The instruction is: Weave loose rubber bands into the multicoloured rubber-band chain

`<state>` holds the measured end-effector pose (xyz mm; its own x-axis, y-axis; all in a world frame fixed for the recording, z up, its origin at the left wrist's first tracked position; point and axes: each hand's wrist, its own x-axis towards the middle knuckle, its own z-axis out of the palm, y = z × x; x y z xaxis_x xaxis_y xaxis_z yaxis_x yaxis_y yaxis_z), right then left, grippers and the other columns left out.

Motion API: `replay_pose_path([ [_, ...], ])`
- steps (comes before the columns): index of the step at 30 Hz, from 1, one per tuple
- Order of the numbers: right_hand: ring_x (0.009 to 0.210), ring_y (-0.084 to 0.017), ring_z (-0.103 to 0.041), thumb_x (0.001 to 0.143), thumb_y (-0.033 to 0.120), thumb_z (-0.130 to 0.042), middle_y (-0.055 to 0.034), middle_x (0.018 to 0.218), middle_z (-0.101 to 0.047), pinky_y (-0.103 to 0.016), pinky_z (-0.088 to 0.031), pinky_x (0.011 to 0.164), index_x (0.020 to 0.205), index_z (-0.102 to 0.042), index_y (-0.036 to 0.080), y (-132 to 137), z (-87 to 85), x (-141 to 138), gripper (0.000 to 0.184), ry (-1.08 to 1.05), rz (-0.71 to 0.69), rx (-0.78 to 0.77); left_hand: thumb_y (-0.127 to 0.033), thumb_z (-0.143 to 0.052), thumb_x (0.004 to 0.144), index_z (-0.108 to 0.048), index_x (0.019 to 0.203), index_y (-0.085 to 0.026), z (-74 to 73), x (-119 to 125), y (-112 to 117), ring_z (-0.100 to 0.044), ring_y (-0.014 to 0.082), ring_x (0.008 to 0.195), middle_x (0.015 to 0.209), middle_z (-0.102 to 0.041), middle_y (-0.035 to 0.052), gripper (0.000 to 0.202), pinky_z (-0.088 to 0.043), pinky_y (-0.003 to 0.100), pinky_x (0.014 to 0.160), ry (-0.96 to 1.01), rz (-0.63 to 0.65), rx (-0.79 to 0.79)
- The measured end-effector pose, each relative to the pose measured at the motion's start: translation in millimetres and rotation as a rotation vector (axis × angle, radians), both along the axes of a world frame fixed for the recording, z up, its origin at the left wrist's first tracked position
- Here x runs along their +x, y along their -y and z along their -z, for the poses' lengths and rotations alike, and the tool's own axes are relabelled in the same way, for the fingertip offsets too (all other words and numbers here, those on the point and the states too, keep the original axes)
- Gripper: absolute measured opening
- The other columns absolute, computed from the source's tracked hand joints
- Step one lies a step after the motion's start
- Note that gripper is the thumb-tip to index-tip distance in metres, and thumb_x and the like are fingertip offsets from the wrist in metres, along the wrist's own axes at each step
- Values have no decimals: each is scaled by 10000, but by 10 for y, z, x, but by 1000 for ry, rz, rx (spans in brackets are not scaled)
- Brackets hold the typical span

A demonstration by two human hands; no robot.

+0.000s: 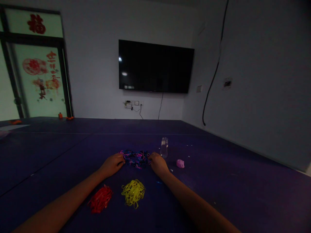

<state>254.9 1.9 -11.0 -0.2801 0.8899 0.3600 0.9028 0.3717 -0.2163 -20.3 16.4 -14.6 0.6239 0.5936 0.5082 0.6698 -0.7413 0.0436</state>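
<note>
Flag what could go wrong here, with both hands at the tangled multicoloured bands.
1. The clear bottle stands upright just beyond the right hand; a careless sweep could tip it.
2. The multicoloured pile looks tangled between the left hand and the right; pulling may drag out several bands at once.
3. The red pile and yellow pile lie close by the forearms; a dropped arm might smear them together.

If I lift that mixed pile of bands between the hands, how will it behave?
Probably floppy: the mixed pile looks like loose thin loops, so it should sag and shed strands. Likely light, and unlikely to roll, since it lies flat on the table.
</note>
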Motion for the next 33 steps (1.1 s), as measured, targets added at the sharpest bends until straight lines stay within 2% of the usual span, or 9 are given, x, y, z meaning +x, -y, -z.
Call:
replay_pose_path([
  [12,1011,-182,-556,849,89,-422,-96,1069,-620,-247,-394,857,992,-653,165,15,-25,-3,282,34,10,-6,-76,-502,810,-635,820,-186,0,1,-5,-592,171,848,852,-645,35,173,-450,260,769,6,-25,-20],
  [33,1043,-183,-551,819,72,-429,-86,1085,-623,-246,-395,882,1018,-650,178,53,-55,-7,316,35,4,-13,-96,-492,817,-640,809,-193,-1,2,0,-595,172,867,848,-652,33,177,-460,265,784,20,-18,-23],
])
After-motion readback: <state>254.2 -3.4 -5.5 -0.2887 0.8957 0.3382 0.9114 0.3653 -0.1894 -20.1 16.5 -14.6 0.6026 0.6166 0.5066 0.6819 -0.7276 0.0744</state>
